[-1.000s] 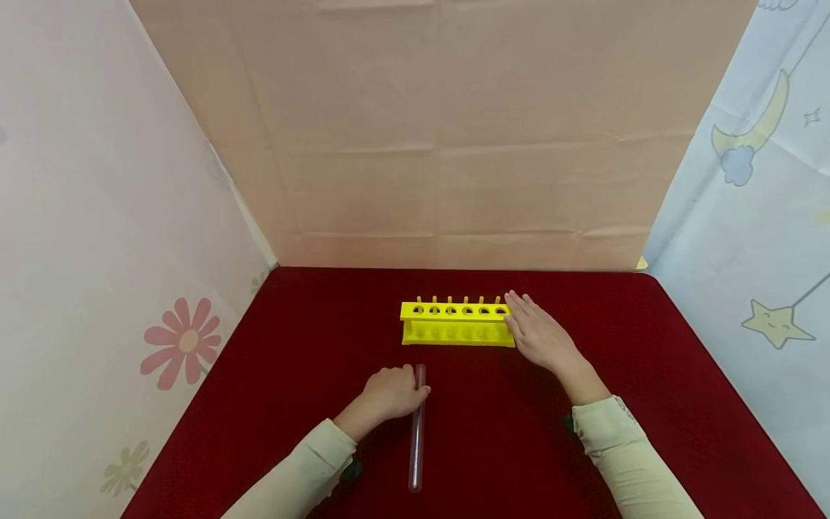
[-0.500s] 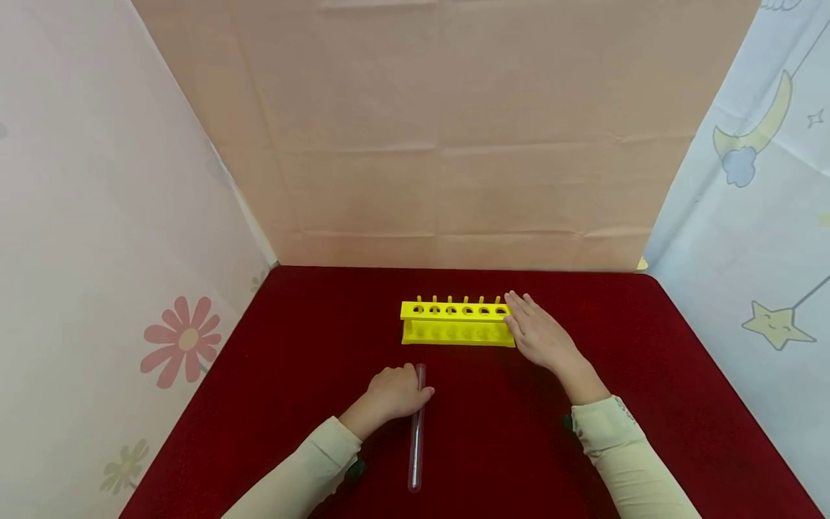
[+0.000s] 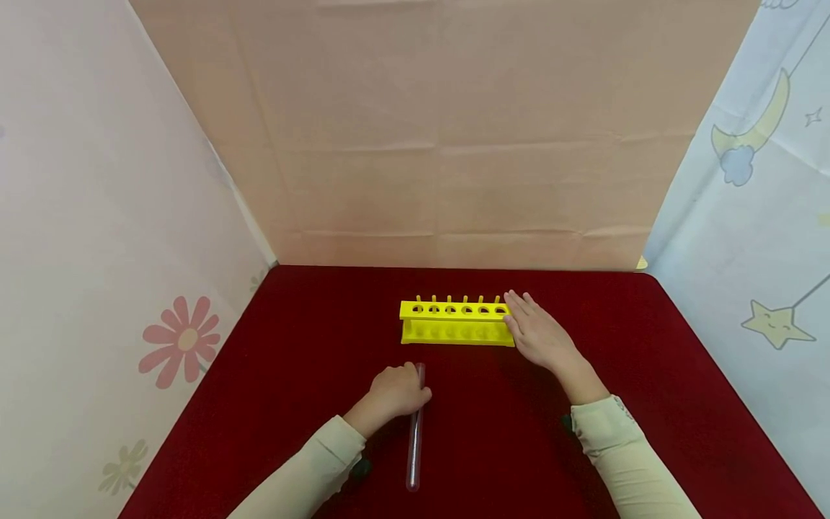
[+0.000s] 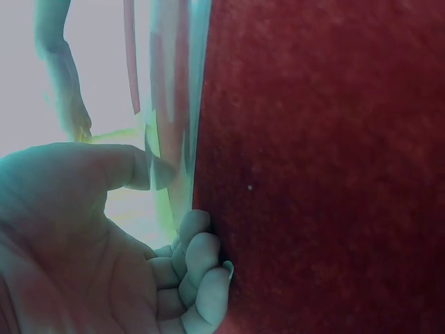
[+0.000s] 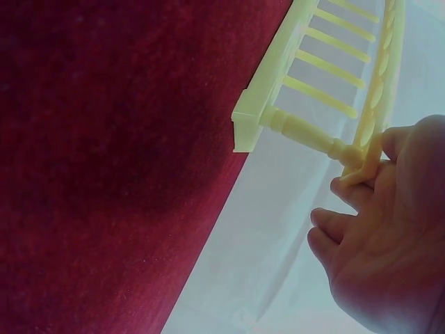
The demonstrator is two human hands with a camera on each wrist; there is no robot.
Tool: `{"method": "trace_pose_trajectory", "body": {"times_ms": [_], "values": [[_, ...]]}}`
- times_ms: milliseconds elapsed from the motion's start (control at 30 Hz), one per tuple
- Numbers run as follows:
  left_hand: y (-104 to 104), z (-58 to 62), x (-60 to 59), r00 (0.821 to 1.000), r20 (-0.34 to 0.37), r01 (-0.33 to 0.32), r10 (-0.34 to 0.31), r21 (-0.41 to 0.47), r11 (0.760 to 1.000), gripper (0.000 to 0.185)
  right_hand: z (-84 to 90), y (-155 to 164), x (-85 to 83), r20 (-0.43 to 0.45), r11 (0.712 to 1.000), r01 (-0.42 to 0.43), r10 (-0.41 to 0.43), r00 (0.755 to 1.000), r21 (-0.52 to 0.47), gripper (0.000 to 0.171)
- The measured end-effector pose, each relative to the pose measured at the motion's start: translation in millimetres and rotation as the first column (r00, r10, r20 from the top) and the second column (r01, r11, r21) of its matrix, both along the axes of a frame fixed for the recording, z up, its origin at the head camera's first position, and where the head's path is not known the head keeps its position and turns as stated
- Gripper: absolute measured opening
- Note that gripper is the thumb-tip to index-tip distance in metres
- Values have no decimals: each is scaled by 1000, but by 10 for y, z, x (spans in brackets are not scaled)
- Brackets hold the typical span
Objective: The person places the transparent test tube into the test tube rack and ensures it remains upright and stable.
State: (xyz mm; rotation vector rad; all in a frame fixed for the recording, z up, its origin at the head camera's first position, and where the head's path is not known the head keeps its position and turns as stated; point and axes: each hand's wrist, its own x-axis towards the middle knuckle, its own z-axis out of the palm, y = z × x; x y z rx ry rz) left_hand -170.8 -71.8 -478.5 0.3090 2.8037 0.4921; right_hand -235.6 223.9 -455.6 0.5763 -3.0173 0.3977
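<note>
A clear test tube (image 3: 413, 454) lies lengthwise over the red table, its near end pointing toward me. My left hand (image 3: 394, 391) holds it near the far end, between the thumb and curled fingers. In the left wrist view the thumb shows through the clear wall of the tube (image 4: 177, 76). Beyond it stands a yellow test tube rack (image 3: 454, 316) with a row of round holes, no tubes in them. At the rack's right end my right hand (image 3: 543, 339) grips the top plate, thumb and forefinger on either side of its corner, as the right wrist view shows.
The red-covered table (image 3: 311, 324) ends at a tan paper backdrop (image 3: 428, 144). Patterned white sheets close off both sides, with a flower (image 3: 186, 339) on the left and a star (image 3: 778, 324) on the right.
Almost nothing differs. My left hand shifts very slightly at the test tube; the right hand and rack stay in place.
</note>
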Motion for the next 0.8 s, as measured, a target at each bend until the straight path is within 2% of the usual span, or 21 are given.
{"method": "trace_pose_trajectory", "body": {"times_ms": [433,800], "values": [[-104,-7,-83,998,53,18,-26,137,990,27,4,-7,11,4,1000,10,-10,1000,6,57],[-158,10,-108,995,98,-14,-11,251,968,25,10,-4,30,-28,1000,-1,2,1000,22,56]]}}
